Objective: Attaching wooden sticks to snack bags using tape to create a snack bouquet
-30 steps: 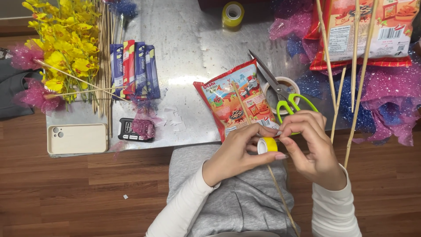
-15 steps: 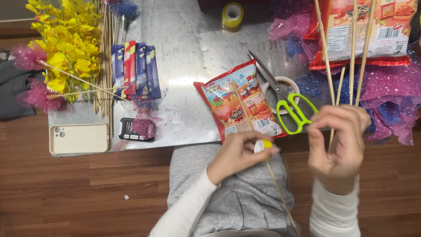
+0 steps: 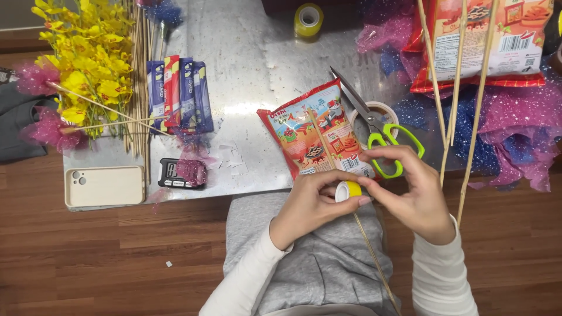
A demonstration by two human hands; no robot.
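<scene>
A metal surface point(image 3: 257, 70) carries yellow artificial flowers point(image 3: 88, 64) at its left end, pink and blue glitter mesh point(image 3: 515, 129) at its right, and a red snack packet point(image 3: 313, 137) near the front edge with a thin wooden skewer point(image 3: 369, 251) running from it down over the lap. Green-handled scissors point(image 3: 380, 137) lie just beside the packet. Lower, both hands meet — the left hand point(image 3: 307, 205) grips a small yellow tape roll point(image 3: 348, 191), the right hand point(image 3: 413, 190) pinches at its edge.
</scene>
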